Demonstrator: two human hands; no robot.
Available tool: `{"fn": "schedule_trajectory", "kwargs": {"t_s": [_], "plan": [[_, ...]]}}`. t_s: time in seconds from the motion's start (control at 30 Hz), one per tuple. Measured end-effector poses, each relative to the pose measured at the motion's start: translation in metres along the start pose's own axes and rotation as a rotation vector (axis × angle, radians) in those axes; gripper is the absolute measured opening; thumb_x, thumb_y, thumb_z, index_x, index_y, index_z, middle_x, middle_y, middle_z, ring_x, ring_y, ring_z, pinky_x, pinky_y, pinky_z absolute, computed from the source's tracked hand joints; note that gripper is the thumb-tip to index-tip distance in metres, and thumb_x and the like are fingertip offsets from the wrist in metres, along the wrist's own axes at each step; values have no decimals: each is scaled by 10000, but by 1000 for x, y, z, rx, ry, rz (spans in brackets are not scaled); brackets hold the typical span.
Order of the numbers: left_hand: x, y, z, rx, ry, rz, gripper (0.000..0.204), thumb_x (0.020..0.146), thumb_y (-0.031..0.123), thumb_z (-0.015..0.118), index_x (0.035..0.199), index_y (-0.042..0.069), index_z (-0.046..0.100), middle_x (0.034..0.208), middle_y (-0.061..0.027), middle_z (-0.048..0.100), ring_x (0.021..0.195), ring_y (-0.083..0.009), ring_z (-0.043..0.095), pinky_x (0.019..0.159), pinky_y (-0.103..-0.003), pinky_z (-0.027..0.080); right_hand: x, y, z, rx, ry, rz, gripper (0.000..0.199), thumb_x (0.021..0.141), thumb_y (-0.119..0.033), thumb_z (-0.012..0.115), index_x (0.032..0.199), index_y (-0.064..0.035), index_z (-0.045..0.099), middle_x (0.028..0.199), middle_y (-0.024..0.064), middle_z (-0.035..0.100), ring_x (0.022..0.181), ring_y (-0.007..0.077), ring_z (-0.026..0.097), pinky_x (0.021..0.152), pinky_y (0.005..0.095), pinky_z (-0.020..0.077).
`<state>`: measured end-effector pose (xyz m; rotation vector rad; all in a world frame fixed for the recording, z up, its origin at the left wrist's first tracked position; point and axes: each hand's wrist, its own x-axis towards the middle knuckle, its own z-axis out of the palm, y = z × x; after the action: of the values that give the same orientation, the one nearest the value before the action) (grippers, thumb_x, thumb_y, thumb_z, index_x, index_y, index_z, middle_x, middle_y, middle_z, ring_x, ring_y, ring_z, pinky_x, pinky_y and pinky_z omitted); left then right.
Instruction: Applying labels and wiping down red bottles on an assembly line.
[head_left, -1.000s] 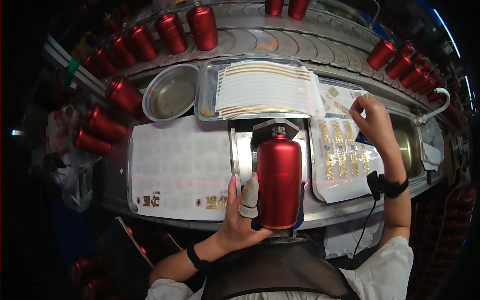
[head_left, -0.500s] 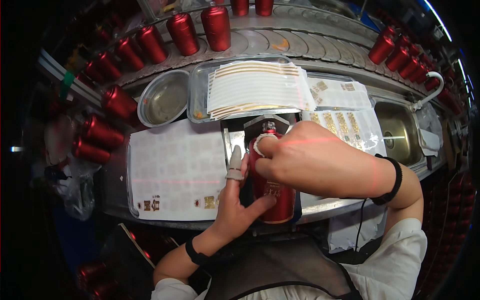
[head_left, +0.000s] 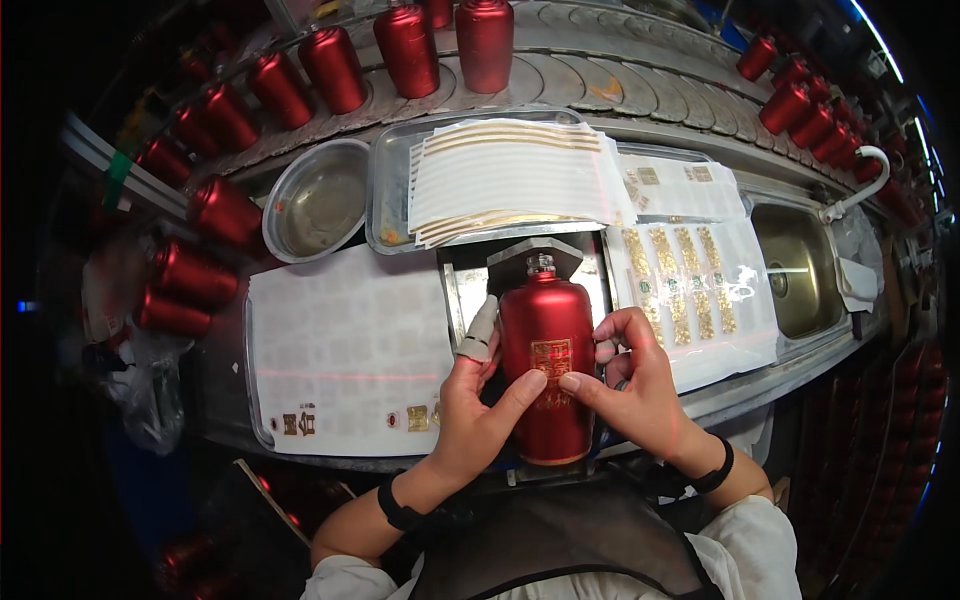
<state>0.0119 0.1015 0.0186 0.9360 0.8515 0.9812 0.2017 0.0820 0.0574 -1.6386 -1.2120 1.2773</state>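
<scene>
A glossy red bottle (head_left: 545, 310) with a bare glass neck lies in front of me in a metal holder (head_left: 540, 252), its neck pointing away. My left hand (head_left: 472, 405) grips its left side, thumb across the front, with pale covers on a finger. From the right, my right hand (head_left: 645, 395) holds it too, fingers curled at the side. Both thumb tips press close together on the gold decal (head_left: 551, 352) on the bottle's front. Some fingertips are hidden behind the bottle.
A white decal sheet (head_left: 345, 340) lies left, and sheets with gold decals (head_left: 685, 285) lie right. Beyond are a tray (head_left: 385, 215) of stacked sheets, a metal bowl (head_left: 315, 200), a sink (head_left: 790, 270) and a conveyor (head_left: 560, 80) carrying red bottles. More bottles (head_left: 195, 272) lie far left.
My right hand has come down from the bottle's shoulder to its right side, thumb on the decal. My left hand stays at the left side. Bottles on the conveyor have shifted right.
</scene>
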Motion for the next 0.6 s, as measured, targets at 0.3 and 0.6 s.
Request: {"fn": "schedule_trajectory", "kwargs": {"t_s": [0.3, 0.6], "plan": [[4, -4, 5, 116, 54, 37, 784, 919, 157, 709, 1511, -86, 257, 1469, -202, 451, 1312, -225, 495, 1091, -359, 394, 5, 12, 5, 176, 21, 38, 476, 804, -182, 832, 1063, -51, 455, 857, 2, 490, 585, -9, 417, 483, 185, 340], [5, -3, 5, 109, 68, 29, 743, 927, 152, 699, 1502, -82, 290, 1465, -197, 459, 1299, -219, 508, 1080, -354, 407, 5, 6, 8, 115, 40, 42, 455, 818, -182, 818, 1062, -54, 455, 870, 1, 475, 625, 0, 424, 517, 184, 358]]}}
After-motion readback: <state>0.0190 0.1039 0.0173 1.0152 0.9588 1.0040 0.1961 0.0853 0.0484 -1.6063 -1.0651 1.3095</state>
